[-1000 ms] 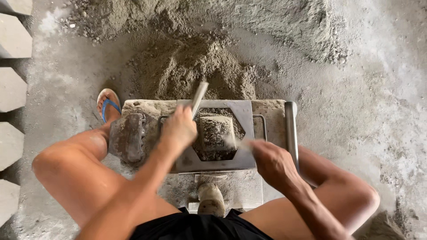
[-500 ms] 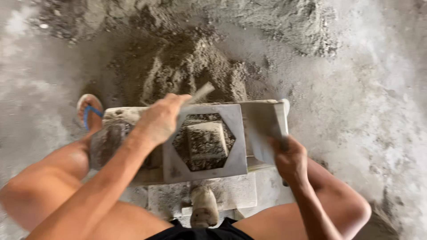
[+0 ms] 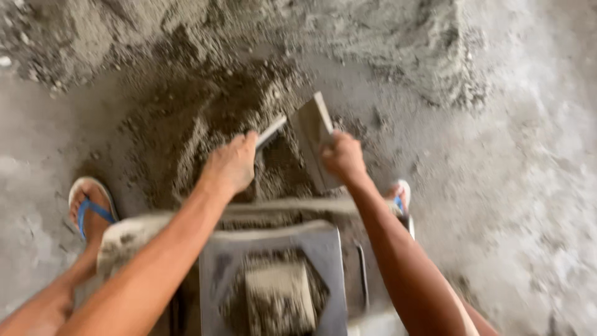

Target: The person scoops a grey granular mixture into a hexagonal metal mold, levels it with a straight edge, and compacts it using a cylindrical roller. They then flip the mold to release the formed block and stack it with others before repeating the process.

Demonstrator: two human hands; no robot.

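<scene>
both hands clamped — left hand (image 3: 231, 165) on trowel (image 3: 271, 132), right hand (image 3: 342, 157) on board (image 3: 314, 127).

Matt grey metal mould (image 3: 273, 246); coarse, damp sand heap (image 3: 217, 118); smooth flat metal scoop (image 3: 314, 140)

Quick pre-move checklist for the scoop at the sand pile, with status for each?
1. Left hand grips the trowel handle: ok.
2. Right hand on the flat scoop plate: ok.
3. Plate at the sand pile, tilted on edge: ok.
4. Load on the plate: cannot tell, blurred.
5. Mould below the arms, partly filled, opening unobstructed: ok.
6. Both feet in sandals set apart from the tools: ok.
</scene>
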